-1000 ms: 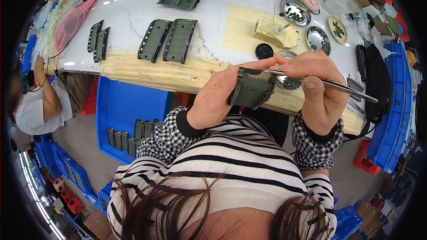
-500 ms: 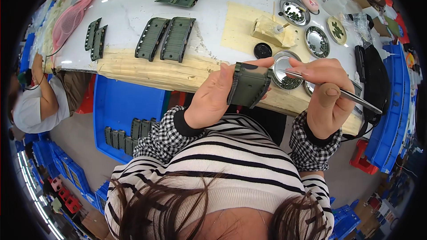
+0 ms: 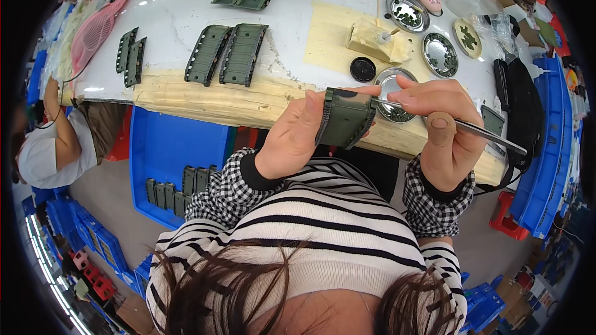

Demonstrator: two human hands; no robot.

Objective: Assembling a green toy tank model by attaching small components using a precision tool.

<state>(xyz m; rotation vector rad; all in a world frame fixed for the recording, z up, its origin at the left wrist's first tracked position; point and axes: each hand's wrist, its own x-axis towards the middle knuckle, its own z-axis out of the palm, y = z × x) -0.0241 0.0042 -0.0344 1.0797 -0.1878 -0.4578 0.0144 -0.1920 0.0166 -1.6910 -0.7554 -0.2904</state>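
A dark green toy tank hull (image 3: 345, 119) with tracked sides and a camouflage patch at one end is gripped in my left hand (image 3: 292, 136), just off the table's front edge. My right hand (image 3: 450, 124) is closed round metal tweezers (image 3: 490, 136). Their tip reaches the hull's upper right edge; whether it pinches a small part there is too fine to tell. Behind the tweezers lies a round metal dish (image 3: 397, 111) with small dark green bits, partly hidden by my right fingers.
More green hull pieces (image 3: 243, 56) lie on the table at left and back. A yellow block (image 3: 377, 42) stands by a black cap (image 3: 362, 69) and several dishes of small parts (image 3: 439, 56). Below the edge, a blue crate (image 3: 180, 142) holds hulls. A co-worker (image 3: 59, 142) sits at far left.
My right hand has moved left with the tweezers, bringing their tip to the hull's edge. The table scene has shifted slightly left, while my left hand keeps its hold.
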